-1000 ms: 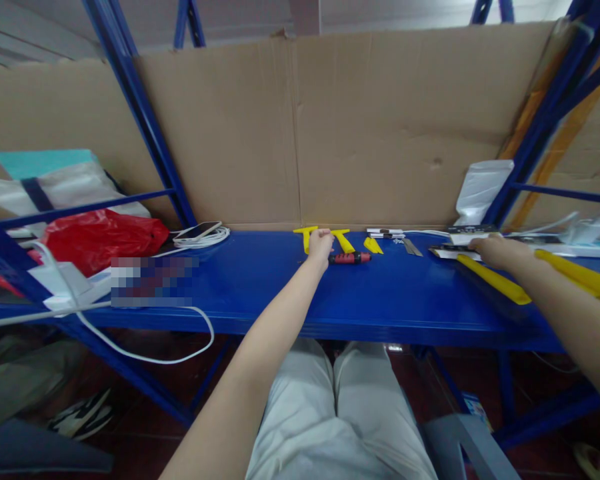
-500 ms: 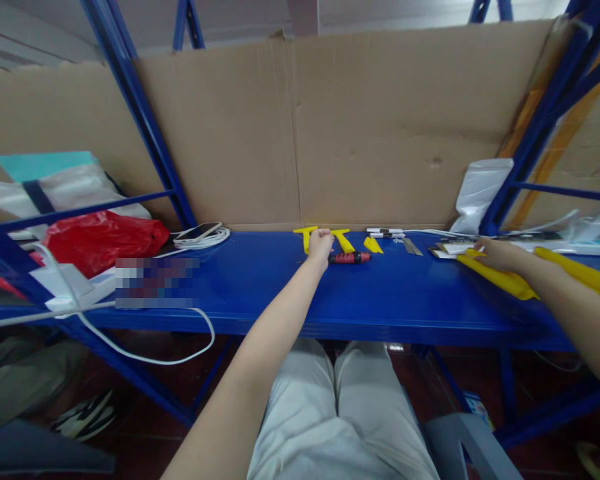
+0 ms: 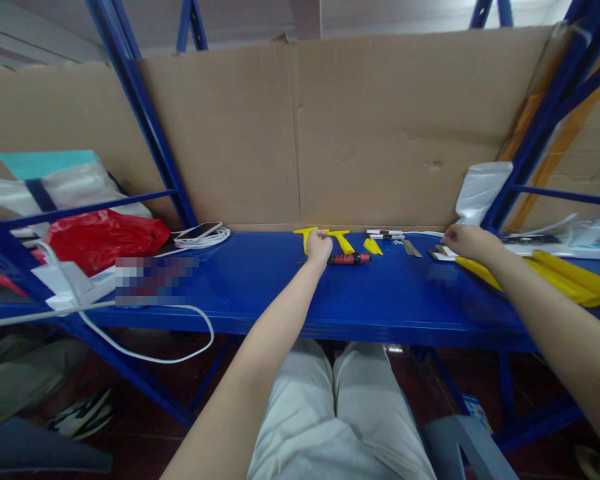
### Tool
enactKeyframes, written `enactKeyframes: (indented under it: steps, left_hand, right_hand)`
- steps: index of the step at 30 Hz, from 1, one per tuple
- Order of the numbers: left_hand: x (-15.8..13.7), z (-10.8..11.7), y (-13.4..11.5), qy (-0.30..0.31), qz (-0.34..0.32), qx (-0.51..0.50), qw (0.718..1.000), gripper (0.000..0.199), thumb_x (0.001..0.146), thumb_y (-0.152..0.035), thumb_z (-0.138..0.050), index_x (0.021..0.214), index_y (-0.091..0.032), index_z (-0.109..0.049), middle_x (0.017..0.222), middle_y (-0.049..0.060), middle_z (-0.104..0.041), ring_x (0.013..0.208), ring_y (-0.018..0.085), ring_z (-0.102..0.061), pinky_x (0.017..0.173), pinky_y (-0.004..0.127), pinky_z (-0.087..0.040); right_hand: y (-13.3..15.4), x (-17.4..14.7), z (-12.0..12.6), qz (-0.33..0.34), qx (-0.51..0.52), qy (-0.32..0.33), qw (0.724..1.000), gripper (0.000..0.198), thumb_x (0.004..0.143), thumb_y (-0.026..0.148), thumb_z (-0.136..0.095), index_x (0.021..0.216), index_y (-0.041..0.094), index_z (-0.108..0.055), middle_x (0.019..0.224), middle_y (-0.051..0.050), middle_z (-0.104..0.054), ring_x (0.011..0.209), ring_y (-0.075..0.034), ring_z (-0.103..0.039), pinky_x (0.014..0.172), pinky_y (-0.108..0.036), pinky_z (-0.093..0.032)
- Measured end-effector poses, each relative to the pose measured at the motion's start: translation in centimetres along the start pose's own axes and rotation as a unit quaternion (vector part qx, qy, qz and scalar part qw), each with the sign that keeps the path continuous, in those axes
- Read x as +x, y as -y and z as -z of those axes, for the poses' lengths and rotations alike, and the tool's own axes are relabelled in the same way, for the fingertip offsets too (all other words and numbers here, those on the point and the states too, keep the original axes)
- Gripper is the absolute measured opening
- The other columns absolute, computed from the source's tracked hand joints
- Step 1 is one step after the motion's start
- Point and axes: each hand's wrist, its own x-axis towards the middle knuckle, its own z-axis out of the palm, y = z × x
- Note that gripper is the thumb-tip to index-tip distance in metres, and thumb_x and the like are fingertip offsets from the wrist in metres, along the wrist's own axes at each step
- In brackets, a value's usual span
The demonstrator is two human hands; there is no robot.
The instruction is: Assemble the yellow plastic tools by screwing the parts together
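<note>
Left hand: the bare left hand (image 3: 320,247) is rested at the far side of the blue metal shelf top (image 3: 365,303), its fingers drawn together; whether anything is pinched in them cannot be told.
Yellow T-pieces: a smooth yellow T-shaped piece (image 3: 305,233) is seen at 10 o'clock from that hand, partly covered by it, and a second yellow T-shaped piece (image 3: 345,243) just beside it, between 2 and 3 o'clock.
Red tool: a red-and-black cylindrical handle (image 3: 350,259) is laid between 3 and 4 o'clock, near the wrist.
Small parts: at about 3 o'clock, farther off, a short yellow wedge-shaped piece (image 3: 373,247), slim white-and-black bars (image 3: 384,233) and thin grey metal-looking strips (image 3: 411,248) are set out.
Right hand: the bare right hand (image 3: 469,241) is held with curled fingers; its grip cannot be made out.
Around it: flat white-and-black packets (image 3: 441,254) are placed between 8 and 9 o'clock, long yellow curved pieces (image 3: 580,283) between 3 and 6 o'clock, partly hidden by the forearm.
Backdrop: a white plastic pouch (image 3: 481,190) is leaned against the brown cardboard panel (image 3: 380,127), between 12 and 1 o'clock.
</note>
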Motion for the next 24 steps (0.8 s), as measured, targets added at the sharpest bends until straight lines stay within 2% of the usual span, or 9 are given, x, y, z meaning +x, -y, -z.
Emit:
enactKeyframes:
  steps: [3,6,9,14,20,22,24]
  left_hand:
    - [-0.5,0.3,-0.3,0.009,-0.043,0.091,0.995,0.024,0.062,0.001,-0.056,0.064,-0.022,-0.050,0.084,0.002,-0.064,0.097,0.020,-0.059,0.093,0.033,-0.041]
    - [-1.2,0.5,-0.6,0.054,-0.097,0.158,0.981,0.024,0.063,0.000,-0.058,0.061,-0.022,-0.050,0.082,0.003,-0.065,0.098,0.023,-0.059,0.095,0.037,-0.040]
    - [-1.9,0.3,-0.6,0.102,-0.144,0.178,0.968,0.025,0.060,0.001,-0.061,0.058,-0.022,-0.051,0.078,0.003,-0.065,0.098,0.024,-0.059,0.097,0.037,-0.040]
    - [-2.2,0.2,-0.4,0.132,-0.151,0.184,0.962,0.027,0.057,0.002,-0.062,0.053,-0.022,-0.053,0.075,0.002,-0.065,0.096,0.025,-0.060,0.097,0.038,-0.040]
    - [-2.1,0.3,-0.5,0.137,-0.121,0.205,0.962,0.022,0.061,-0.001,-0.063,0.059,-0.022,-0.059,0.076,0.002,-0.068,0.098,0.025,-0.062,0.096,0.037,-0.041]
    - [-2.2,0.3,-0.6,0.162,-0.118,0.261,0.944,0.018,0.068,-0.006,-0.060,0.073,-0.023,-0.065,0.083,0.004,-0.070,0.100,0.026,-0.062,0.095,0.038,-0.042]
    - [-2.2,0.4,-0.6,0.198,-0.115,0.331,0.915,0.025,0.074,-0.012,-0.055,0.094,-0.022,-0.067,0.097,0.006,-0.071,0.104,0.026,-0.062,0.094,0.038,-0.043]
  right_hand:
    - [3.7,0.3,0.7,0.035,0.044,-0.044,0.997,0.027,0.087,0.026,-0.046,0.099,0.013,-0.067,0.099,-0.017,-0.069,0.095,-0.026,-0.064,0.076,-0.031,-0.046]
    - [7.2,1.2,0.4,0.103,0.104,-0.072,0.987,0.024,0.084,0.026,-0.050,0.095,0.018,-0.069,0.097,-0.011,-0.070,0.091,-0.023,-0.065,0.077,-0.030,-0.047]
    - [10.7,2.0,-0.3,0.164,0.153,-0.071,0.972,0.023,0.083,0.023,-0.050,0.093,0.017,-0.071,0.097,-0.010,-0.071,0.090,-0.020,-0.065,0.077,-0.027,-0.047]
    - [15.4,1.9,-1.7,0.224,0.173,-0.017,0.959,0.018,0.081,0.020,-0.053,0.085,0.016,-0.071,0.090,-0.009,-0.072,0.083,-0.018,-0.066,0.071,-0.023,-0.046]
    - [17.1,1.6,-4.1,0.211,0.242,-0.004,0.947,0.018,0.084,0.020,-0.051,0.088,0.015,-0.068,0.091,-0.009,-0.072,0.080,-0.016,-0.066,0.072,-0.023,-0.046]
    - [17.0,1.6,-4.8,0.207,0.288,-0.006,0.935,0.018,0.084,0.019,-0.050,0.091,0.015,-0.067,0.092,-0.009,-0.072,0.081,-0.015,-0.065,0.073,-0.024,-0.047]
    - [16.9,1.6,-5.3,0.204,0.329,-0.006,0.922,0.020,0.084,0.017,-0.050,0.094,0.015,-0.067,0.092,-0.008,-0.072,0.082,-0.016,-0.065,0.075,-0.025,-0.048]
